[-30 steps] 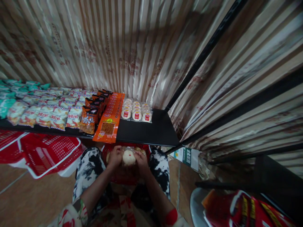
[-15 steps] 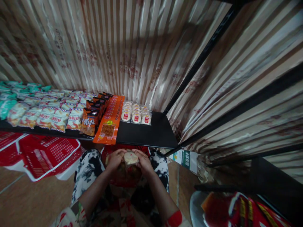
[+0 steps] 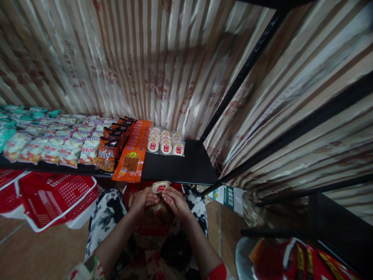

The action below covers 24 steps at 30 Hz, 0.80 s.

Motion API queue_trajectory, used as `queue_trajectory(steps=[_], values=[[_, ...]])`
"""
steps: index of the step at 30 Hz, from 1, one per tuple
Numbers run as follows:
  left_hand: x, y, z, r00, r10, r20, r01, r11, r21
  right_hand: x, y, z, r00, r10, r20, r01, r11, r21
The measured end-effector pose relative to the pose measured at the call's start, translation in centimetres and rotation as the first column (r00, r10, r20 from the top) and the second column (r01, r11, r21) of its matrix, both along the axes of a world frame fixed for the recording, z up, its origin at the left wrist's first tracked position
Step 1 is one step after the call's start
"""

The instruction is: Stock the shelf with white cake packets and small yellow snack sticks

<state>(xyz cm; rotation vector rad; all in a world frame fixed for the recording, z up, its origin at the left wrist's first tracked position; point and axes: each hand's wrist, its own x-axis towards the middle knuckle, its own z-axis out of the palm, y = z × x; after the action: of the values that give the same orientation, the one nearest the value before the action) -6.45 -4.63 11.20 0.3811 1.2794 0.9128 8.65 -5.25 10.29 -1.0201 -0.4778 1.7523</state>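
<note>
Just below the front edge of the black shelf (image 3: pixel 177 169), I hold a round, pale packaged snack (image 3: pixel 161 187) with a red label facing me. My left hand (image 3: pixel 142 199) grips it from the left, fingers curled beneath. On the other side, my right hand (image 3: pixel 176 200) has its fingertips closed on the packet's edge. Under both hands, between my knees, is a red basket (image 3: pixel 145 223) holding more packets, mostly hidden. Short rows of matching round snack packets (image 3: pixel 166 147) stand on the shelf ahead.
Left of the round packets lie a long orange packet (image 3: pixel 128 159), black-and-orange bags (image 3: pixel 107 153), white snack bags (image 3: pixel 68 151) and teal bags (image 3: pixel 7 134). Red baskets (image 3: pixel 58 198) sit on the floor at left. Black metal posts (image 3: pixel 244 74) slant at right. A red bag (image 3: pixel 309 258) lies bottom right.
The round packet has risen toward the shelf edge and turned, so its red label now faces me. My hands have shifted around it; the view has moved slightly.
</note>
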Motion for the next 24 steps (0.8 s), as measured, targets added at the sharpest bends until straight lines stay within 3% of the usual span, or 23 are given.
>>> queue_trajectory(steps=[7, 12, 15, 18, 20, 21, 24], values=[[0.2, 0.0, 0.1, 0.999, -0.035, 0.025, 0.035, 0.999, 0.001, -0.4, 0.5, -0.5, 0.99, -0.079, 0.117, 0.086, 0.995, -0.056], [0.5, 0.2, -1.0, 0.998, -0.063, 0.018, 0.061, 0.995, 0.084, -0.5, 0.7, -1.5, 0.966, -0.076, 0.246, 0.09, 0.995, -0.045], [0.6, 0.6, -1.7, 0.998, -0.057, -0.036, 0.061, 0.99, 0.128, -0.5, 0.8, -2.1, 0.939, -0.07, 0.337, 0.082, 0.996, -0.021], [0.3, 1.2, -1.8, 0.977, -0.097, -0.187, 0.135, 0.97, 0.201, -0.3, 0.9, -2.8, 0.893, -0.028, 0.45, 0.033, 0.999, -0.001], [-0.1, 1.7, -1.3, 0.91, -0.168, -0.379, 0.275, 0.929, 0.248, 0.1, 0.9, -3.1, 0.814, -0.022, 0.581, 0.006, 1.0, 0.03], [-0.4, 1.9, -0.9, 0.836, -0.209, -0.507, 0.373, 0.895, 0.246, 0.4, 0.9, -3.2, 0.738, -0.048, 0.673, 0.004, 0.998, 0.067], [-1.0, 2.4, 0.8, 0.455, -0.275, -0.847, 0.658, 0.744, 0.112, 1.1, 0.8, -2.8, 0.38, -0.238, 0.894, -0.029, 0.963, 0.269]])
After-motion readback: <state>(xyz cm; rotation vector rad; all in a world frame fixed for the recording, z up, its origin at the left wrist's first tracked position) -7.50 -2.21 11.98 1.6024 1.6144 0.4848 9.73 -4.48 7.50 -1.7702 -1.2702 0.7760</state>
